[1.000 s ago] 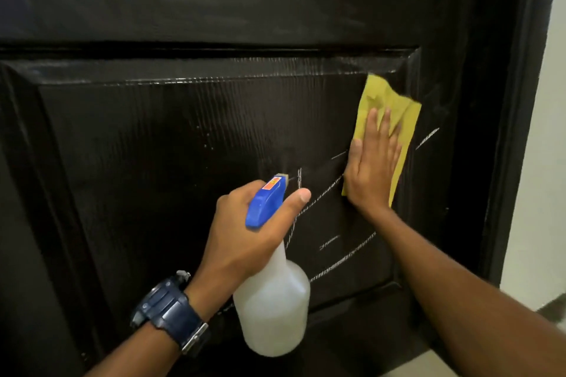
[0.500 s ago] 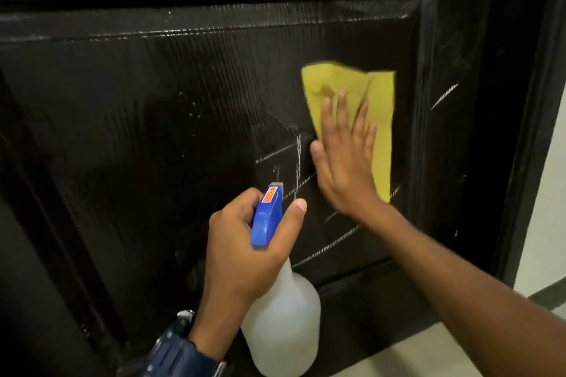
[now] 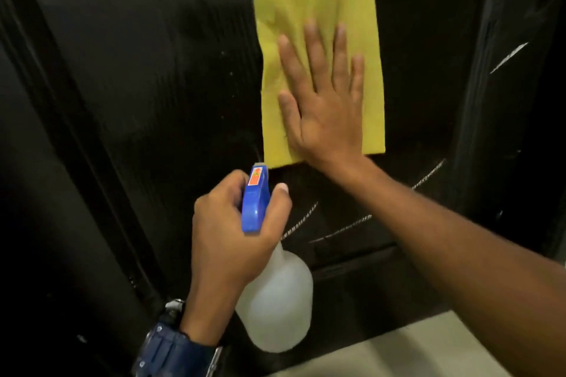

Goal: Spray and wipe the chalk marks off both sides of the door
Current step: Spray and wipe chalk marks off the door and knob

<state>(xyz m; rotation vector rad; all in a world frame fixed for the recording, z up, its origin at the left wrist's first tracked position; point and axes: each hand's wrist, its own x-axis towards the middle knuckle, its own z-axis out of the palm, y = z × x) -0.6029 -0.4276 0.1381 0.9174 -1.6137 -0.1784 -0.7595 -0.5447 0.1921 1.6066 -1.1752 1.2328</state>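
Against the black door (image 3: 137,101), your right hand (image 3: 324,107) presses a yellow cloth (image 3: 306,9) flat, fingers spread; at 7 o'clock, your left hand (image 3: 232,232) grips the spray bottle (image 3: 275,300). Chalk marks (image 3: 428,177) remain at 4 o'clock.

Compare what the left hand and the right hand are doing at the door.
The left hand curls round the spray bottle by its blue trigger head, while the right hand lies flat with fingers spread. The left hand is off the door; the right hand presses the yellow cloth against its panel. The left wrist wears a watch; the right wrist is bare. Both are bare hands.
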